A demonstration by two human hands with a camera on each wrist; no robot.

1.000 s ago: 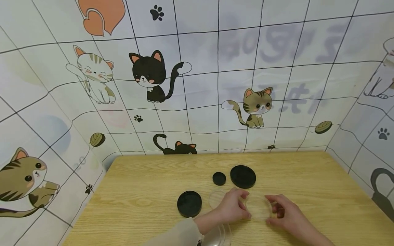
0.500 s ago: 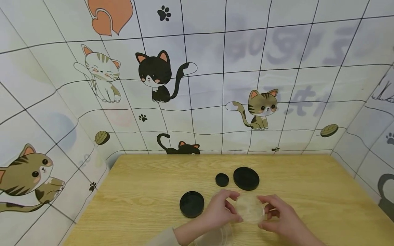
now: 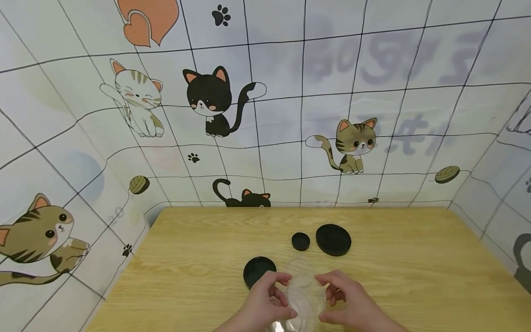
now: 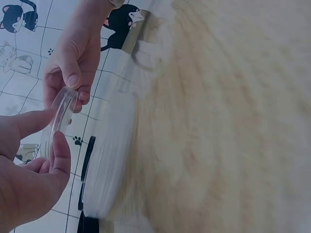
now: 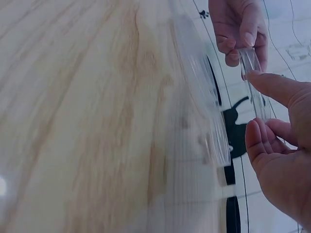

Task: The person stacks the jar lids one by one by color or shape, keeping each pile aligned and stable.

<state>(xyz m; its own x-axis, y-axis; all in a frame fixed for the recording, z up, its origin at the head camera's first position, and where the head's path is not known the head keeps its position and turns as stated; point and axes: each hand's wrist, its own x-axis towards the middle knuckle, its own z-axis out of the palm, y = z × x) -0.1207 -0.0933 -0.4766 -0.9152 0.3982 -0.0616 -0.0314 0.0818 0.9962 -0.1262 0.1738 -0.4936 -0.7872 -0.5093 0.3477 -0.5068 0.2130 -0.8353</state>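
Observation:
My left hand (image 3: 269, 299) and right hand (image 3: 347, 299) hold a clear round shallow dish (image 3: 316, 295) between them, one at each side. Thumbs and fingers pinch its rim. In the left wrist view the dish (image 4: 62, 114) is tilted on edge, raised above the tabletop; the right wrist view shows the same dish (image 5: 253, 87) from the other side. Below it lies a larger clear round piece (image 4: 111, 155), partly overlapped by the held dish in the head view. Another faint clear disc (image 3: 299, 266) lies just beyond the hands.
A black round lid-like disc (image 3: 254, 272) lies left of the hands, partly covered by the left one. Behind stand a small black disc (image 3: 300, 241) and a large black disc (image 3: 333, 240). The wooden table (image 3: 199, 244) meets a cat-patterned wall covering (image 3: 274, 120).
Both hands have carried the clear dish leftward and nearer, from right of the clear pieces to over the larger one. The left hand now partly covers the left black disc.

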